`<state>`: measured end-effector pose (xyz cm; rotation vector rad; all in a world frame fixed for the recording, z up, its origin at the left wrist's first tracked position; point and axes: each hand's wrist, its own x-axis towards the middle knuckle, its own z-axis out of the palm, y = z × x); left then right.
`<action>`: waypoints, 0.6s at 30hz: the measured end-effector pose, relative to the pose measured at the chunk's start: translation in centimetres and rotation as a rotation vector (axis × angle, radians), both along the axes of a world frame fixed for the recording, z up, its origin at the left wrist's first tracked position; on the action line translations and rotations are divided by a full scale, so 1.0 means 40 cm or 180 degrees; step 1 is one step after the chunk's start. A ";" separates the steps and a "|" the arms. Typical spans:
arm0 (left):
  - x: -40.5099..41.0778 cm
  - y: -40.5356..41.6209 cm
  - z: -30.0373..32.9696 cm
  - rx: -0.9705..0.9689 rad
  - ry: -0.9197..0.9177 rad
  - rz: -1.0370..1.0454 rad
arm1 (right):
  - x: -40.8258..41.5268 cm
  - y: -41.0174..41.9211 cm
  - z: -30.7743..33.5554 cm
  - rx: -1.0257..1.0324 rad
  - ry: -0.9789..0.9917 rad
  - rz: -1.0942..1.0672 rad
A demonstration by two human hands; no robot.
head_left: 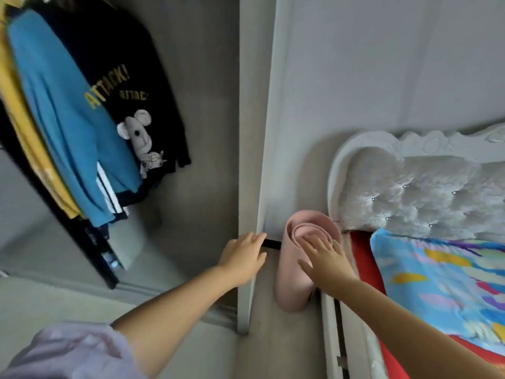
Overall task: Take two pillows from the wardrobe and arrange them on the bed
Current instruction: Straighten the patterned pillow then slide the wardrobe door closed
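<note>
The wardrobe stands at the left with its inside in view. My left hand rests on the front edge of its grey side panel, fingers curled over the edge. My right hand hovers open, fingers spread, over the top of a rolled pink mat that stands upright in the gap between wardrobe and bed. The bed lies at the right, with a red cover and a bright blue patterned sheet. I see no pillow.
Clothes hang inside the wardrobe: a blue sweatshirt, a black one with a mouse print and a yellow garment. A white tufted headboard stands against the wall. A dark strap shows beside the mat.
</note>
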<state>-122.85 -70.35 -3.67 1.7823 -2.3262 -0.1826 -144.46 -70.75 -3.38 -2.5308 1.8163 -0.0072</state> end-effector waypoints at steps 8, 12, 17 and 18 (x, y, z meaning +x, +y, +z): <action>0.383 0.103 0.026 -0.0102 -0.0030 0.1075 | 0.414 0.024 0.026 0.0125 -0.0265 0.0988; 0.621 0.116 0.045 -0.0174 -0.0139 0.1507 | 0.668 -0.004 0.050 -0.0008 -0.0345 0.1391; 0.946 0.114 0.103 -0.0293 -0.0127 0.1900 | 1.021 -0.065 0.091 -0.0061 -0.0492 0.1634; 1.012 0.115 0.118 -0.0321 -0.0139 0.1950 | 1.093 -0.077 0.101 -0.0040 -0.0547 0.1645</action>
